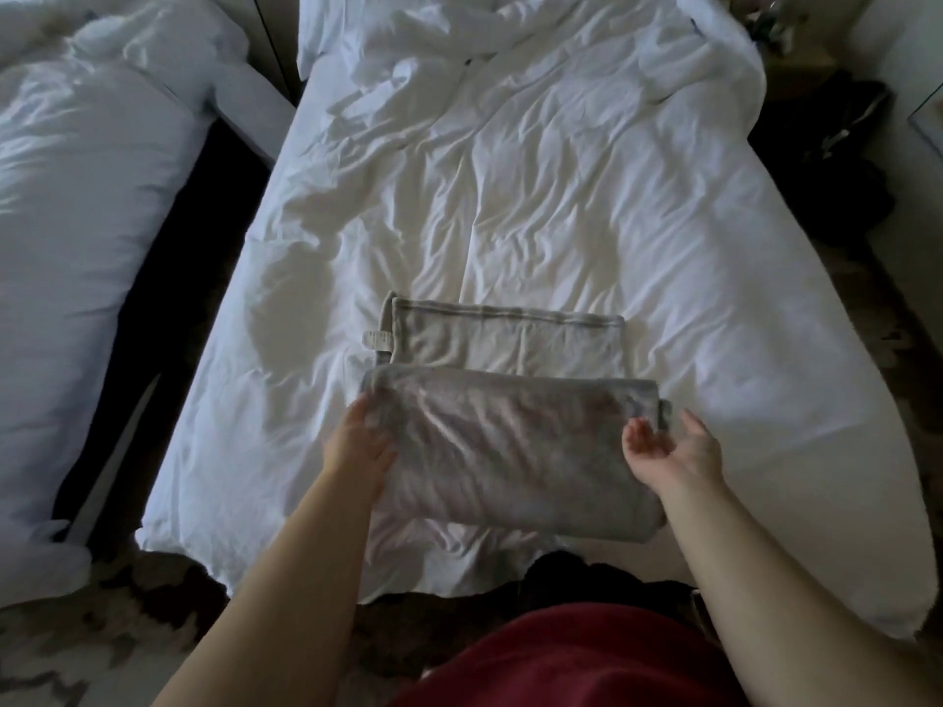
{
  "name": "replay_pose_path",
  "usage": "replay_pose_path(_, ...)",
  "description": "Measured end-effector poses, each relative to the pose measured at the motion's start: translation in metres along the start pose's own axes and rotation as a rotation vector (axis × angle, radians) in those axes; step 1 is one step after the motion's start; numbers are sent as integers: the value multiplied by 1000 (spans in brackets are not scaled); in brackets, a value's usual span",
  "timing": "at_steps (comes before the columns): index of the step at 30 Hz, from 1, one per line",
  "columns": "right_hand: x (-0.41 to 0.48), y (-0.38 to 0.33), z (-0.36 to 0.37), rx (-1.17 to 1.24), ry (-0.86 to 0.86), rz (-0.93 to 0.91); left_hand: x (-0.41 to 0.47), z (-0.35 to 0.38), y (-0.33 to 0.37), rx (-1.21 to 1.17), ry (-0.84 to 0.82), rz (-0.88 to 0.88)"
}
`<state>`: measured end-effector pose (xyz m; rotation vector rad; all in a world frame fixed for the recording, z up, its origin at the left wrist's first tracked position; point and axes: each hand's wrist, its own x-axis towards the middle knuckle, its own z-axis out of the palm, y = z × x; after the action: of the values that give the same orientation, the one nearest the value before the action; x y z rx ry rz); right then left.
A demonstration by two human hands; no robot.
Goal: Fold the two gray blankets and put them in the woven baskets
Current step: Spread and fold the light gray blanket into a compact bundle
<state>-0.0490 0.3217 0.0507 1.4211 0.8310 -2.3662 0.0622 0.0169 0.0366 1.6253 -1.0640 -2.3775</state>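
Two hands are flanking the folded gray blanket (510, 451) on the white bed (561, 222). The right hand (668, 446) is hovering palm-up, fingers relaxed, empty, beside its right end; the left hand (360, 441) is touching its left end, its grip blurred beyond telling.

Both your bare forearms reach forward from the bottom of the view, angling slightly toward each other. Your left hand (363, 443) lies back-up with the wrist straight, its fingers stretched onto the left end of the gray blanket (510, 451). Blur there hides whether they curl round the fold. Your right hand (671, 449) is turned palm up and inward just beside the blanket's right end, fingers loosely bent, thumb raised apart from them, holding nothing.
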Motion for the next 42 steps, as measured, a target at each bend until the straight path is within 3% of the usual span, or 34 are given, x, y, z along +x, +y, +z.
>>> replay_pose_path(3,51,-3,9,-98,63,96,34,4,-23,92,81,-53)
replay_pose_path(7,103,-13,17,-272,164,197,63,9,-40,265,328,-103)
replay_pose_path(11,135,-18,29,-588,238,200,77,12,-36,480,503,7)
replay_pose_path(15,157,-13,40,-985,256,-7,92,22,-21,665,590,74)
replay_pose_path(17,162,-14,38,-1305,244,-163,101,23,-10,764,628,76)
replay_pose_path(19,169,-18,37,-1659,325,-297,113,20,1,894,626,90)
replay_pose_path(21,172,-21,39,-1800,405,-378,123,19,12,988,563,103)
replay_pose_path(30,197,-15,12,-1385,487,-368,195,14,25,1018,248,-4)
replay_pose_path(35,204,-20,10,-1280,380,-144,203,12,23,1075,222,5)
replay_pose_path(38,197,-26,22,-1354,348,-54,193,15,31,1204,223,15)
replay_pose_path(42,188,-29,59,-1726,465,-266,186,39,54,1342,233,105)
